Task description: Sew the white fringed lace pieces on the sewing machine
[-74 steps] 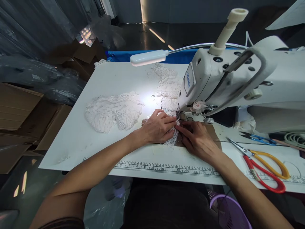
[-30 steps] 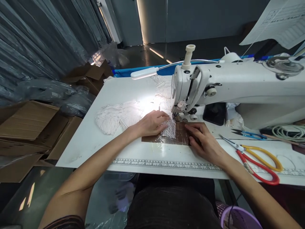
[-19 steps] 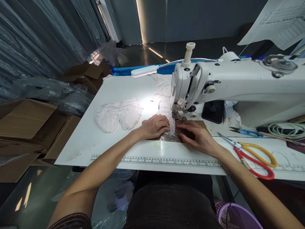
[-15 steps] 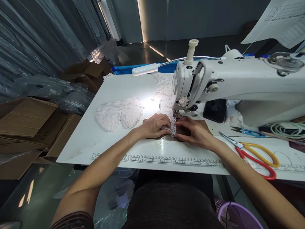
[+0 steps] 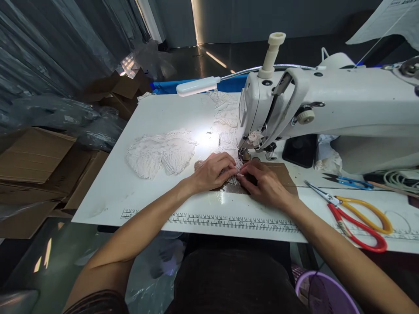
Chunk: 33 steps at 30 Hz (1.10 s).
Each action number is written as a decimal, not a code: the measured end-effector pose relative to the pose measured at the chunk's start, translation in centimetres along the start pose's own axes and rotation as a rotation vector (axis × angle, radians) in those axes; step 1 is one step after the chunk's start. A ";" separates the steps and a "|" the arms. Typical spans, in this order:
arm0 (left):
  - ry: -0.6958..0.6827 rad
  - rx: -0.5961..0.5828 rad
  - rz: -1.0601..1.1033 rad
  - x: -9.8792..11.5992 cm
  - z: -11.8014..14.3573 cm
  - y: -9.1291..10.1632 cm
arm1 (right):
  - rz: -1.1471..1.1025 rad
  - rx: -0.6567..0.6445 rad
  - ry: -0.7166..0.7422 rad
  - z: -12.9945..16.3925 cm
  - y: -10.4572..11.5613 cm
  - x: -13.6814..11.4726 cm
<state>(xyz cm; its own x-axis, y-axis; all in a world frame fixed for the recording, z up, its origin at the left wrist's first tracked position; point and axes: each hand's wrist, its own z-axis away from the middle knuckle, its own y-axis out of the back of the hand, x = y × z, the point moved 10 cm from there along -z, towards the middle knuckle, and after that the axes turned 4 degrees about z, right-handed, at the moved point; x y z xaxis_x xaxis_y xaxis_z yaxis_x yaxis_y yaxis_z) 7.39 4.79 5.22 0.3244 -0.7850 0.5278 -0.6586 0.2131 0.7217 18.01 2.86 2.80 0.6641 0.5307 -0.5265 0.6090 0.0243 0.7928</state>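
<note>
Just in front of the needle of a white sewing machine (image 5: 278, 104), my left hand (image 5: 216, 171) and my right hand (image 5: 266, 183) meet over a strip of white lace fabric (image 5: 234, 179). Fingers of both hands are pinched on the lace, the left from its left side and the right from its right edge. The strip runs back under the presser foot, and more lace (image 5: 225, 115) lies behind on the table. Beneath the hands is a brown plate (image 5: 283, 174). My fingertips partly hide the pinched edge.
A separate white lace piece (image 5: 160, 152) lies left on the white table (image 5: 108, 192). Right of my hand are red-and-yellow scissors (image 5: 353, 213), blue snips (image 5: 350, 181) and a black phone (image 5: 300, 150). A lamp (image 5: 198, 86) shines from above. Cardboard boxes (image 5: 36, 157) stand left.
My right fingers have come in against the left fingertips and now pinch the lace edge. The view has shifted slightly, with the machine appearing larger and further right.
</note>
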 end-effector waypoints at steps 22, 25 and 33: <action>-0.220 0.045 -0.036 1.3 -0.1 -0.3 | 0.135 -0.023 0.170 0.9 0.3 -1.0; -0.213 0.024 -0.069 1.2 0.0 -0.7 | 0.096 -0.045 0.174 0.9 0.4 -1.2; -0.208 -0.063 -0.142 1.3 0.6 -1.5 | 0.032 0.017 0.016 0.6 1.5 1.1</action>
<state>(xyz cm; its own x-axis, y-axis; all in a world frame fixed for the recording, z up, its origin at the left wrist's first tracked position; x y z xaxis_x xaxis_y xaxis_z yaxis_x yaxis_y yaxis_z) 8.39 3.10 4.58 0.2602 -0.9108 0.3205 -0.5708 0.1225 0.8119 19.92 3.00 3.27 0.6765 0.5442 -0.4962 0.5950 -0.0069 0.8037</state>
